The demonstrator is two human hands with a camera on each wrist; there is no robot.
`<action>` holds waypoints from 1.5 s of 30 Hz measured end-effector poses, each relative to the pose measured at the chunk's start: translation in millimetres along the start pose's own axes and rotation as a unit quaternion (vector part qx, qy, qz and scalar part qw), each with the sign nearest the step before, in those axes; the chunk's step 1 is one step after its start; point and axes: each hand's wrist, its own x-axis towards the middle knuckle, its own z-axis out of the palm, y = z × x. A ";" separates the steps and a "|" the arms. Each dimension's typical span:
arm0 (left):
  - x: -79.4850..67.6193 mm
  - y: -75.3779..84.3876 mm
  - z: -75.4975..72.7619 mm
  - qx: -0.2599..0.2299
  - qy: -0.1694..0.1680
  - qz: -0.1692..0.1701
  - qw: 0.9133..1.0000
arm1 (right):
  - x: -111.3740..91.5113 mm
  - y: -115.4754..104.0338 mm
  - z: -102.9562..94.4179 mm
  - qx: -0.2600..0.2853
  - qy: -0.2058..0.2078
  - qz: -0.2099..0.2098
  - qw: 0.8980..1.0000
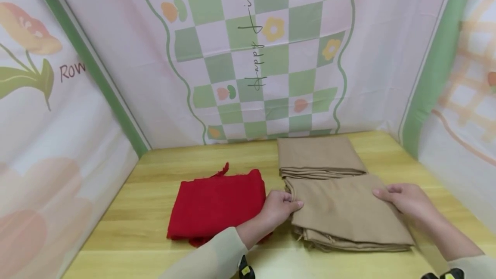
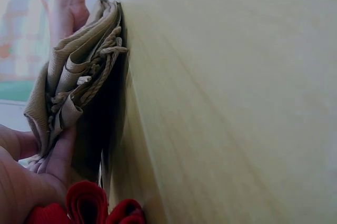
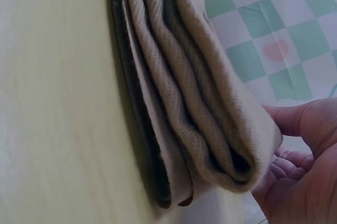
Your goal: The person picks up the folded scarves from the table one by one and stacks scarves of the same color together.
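Note:
A folded tan cloth (image 1: 345, 210) lies at the front right of the table, its layered edge facing me. My left hand (image 1: 277, 208) pinches its left edge, thumb on top and fingers beneath. In the left wrist view, twisted cord-like strands (image 2: 108, 58) show among the folds of that side. At the opposite edge, my right hand (image 1: 410, 201) holds the cloth with the thumb on top; the right wrist view shows the other fingers curled at its underside. Just behind lies a second folded tan cloth (image 1: 317, 154). To the left of my left hand is a folded red cloth (image 1: 217, 206).
The wooden table (image 1: 128, 210) is enclosed by printed fabric walls on the left, back and right. The back wall (image 1: 263, 55) has a green and white check. My left forearm passes over the near right corner of the red cloth.

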 end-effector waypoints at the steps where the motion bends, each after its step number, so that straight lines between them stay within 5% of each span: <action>1: -0.1 -0.5 -0.2 -0.001 0.000 0.001 1.000 | 0.7 0.6 0.3 0.001 -0.001 0.000 1.000; 24: 0.2 -7.5 2.8 0.011 -0.002 -0.048 0.999 | 4.6 9.5 6.9 0.085 -0.044 0.040 0.995; 45: -0.5 -5.1 3.9 0.030 0.012 -0.063 0.997 | 7.5 11.9 4.9 0.033 -0.034 0.022 0.999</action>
